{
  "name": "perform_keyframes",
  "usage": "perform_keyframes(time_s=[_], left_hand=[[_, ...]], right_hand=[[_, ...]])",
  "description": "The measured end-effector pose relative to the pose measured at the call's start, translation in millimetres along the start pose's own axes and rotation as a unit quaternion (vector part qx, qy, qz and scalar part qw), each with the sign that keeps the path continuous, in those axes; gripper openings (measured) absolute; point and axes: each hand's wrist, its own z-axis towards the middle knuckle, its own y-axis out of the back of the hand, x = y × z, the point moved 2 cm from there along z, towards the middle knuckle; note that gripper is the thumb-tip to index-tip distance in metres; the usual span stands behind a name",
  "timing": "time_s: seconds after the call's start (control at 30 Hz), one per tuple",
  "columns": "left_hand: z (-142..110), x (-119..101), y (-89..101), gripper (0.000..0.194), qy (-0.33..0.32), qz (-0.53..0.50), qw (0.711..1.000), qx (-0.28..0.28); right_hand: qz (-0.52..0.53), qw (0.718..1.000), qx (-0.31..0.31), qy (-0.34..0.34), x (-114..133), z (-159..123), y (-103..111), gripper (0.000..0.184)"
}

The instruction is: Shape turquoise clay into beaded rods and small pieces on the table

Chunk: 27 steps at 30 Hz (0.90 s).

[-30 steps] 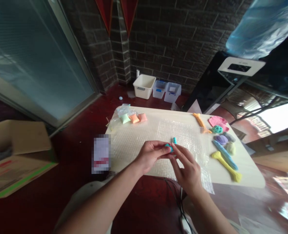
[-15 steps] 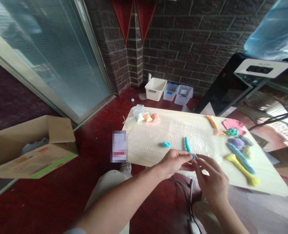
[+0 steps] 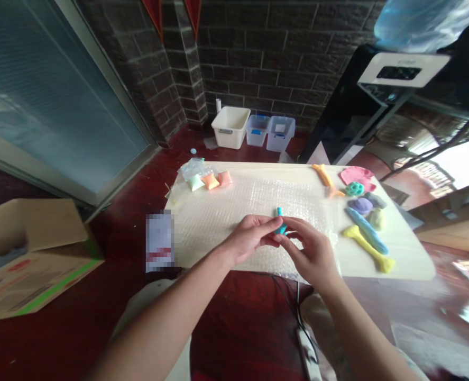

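Observation:
My left hand and my right hand meet over the near part of the table. Their fingertips are closed on teal modelling clay. A short ridged end of teal clay sticks up above the fingers, while the rest is partly covered by them. Beneath the hands lies a sheet of bubble wrap. To the right of my right hand are a yellow clay bone shape, a blue clay roll and a purple clay lump.
Small packets of clay, one of them orange, lie at the table's far left. Pink clay, a green clay ball and an orange clay piece sit far right. A cardboard box stands on the floor at left; cables hang below.
The view has shifted, and both hands have moved over the bubble wrap. The long teal strip now shows only a short end. The separate teal lump no longer shows on the wrap.

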Motion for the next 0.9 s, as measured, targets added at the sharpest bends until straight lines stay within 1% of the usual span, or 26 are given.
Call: perform_keyframes(time_s=[0.07, 0.13, 0.2, 0.27, 0.4, 0.47, 0.57, 0.7, 0.8, 0.9], left_hand=[[-1.0, -2.7, 8.6, 0.039, 0.008, -0.019, 1.000, 0.024], [-2.9, -4.2, 18.7, 0.033, 0.019, -0.033, 0.999, 0.037], [-5.1, -4.8, 26.8, 0.030, 0.025, -0.041, 0.998, 0.034], [-6.8, -5.0, 30.4, 0.029, 0.021, -0.045, 0.998, 0.031], [-7.0, -5.5, 27.4, 0.026, 0.004, -0.043, 0.999, 0.026], [-5.9, -6.1, 24.8, 0.027, 0.001, -0.035, 0.999, 0.021], [-5.0, -7.1, 21.5, 0.032, 0.005, -0.026, 1.000, 0.008], [-5.8, -7.7, 16.3, 0.042, 0.011, -0.035, 0.999, -0.023], [-6.2, -7.5, 13.1, 0.046, 0.013, -0.019, 0.999, -0.027], [-5.8, -7.0, 14.2, 0.048, 0.009, 0.033, 0.999, -0.032]], right_hand=[[-0.018, 1.000, -0.012, 0.004, -1.5, 5.7, -4.4, 0.032], [-0.048, 0.998, -0.024, 0.018, -1.9, 9.9, -12.0, 0.026], [-0.069, 0.996, -0.030, 0.037, -2.3, 12.3, -19.6, 0.024], [-0.073, 0.995, -0.036, 0.052, -2.8, 13.0, -24.4, 0.025], [-0.053, 0.996, -0.055, 0.036, -3.0, 12.3, -23.1, 0.030], [-0.055, 0.996, -0.055, 0.038, -1.1, 11.4, -20.1, 0.032], [-0.068, 0.995, -0.039, 0.055, 2.9, 9.3, -15.8, 0.030], [-0.086, 0.995, -0.026, 0.054, 6.5, 5.5, -9.8, 0.027], [-0.096, 0.994, -0.004, 0.058, 9.6, 2.8, -6.7, 0.035], [-0.103, 0.991, 0.027, 0.075, 12.9, 0.7, -5.4, 0.044]])
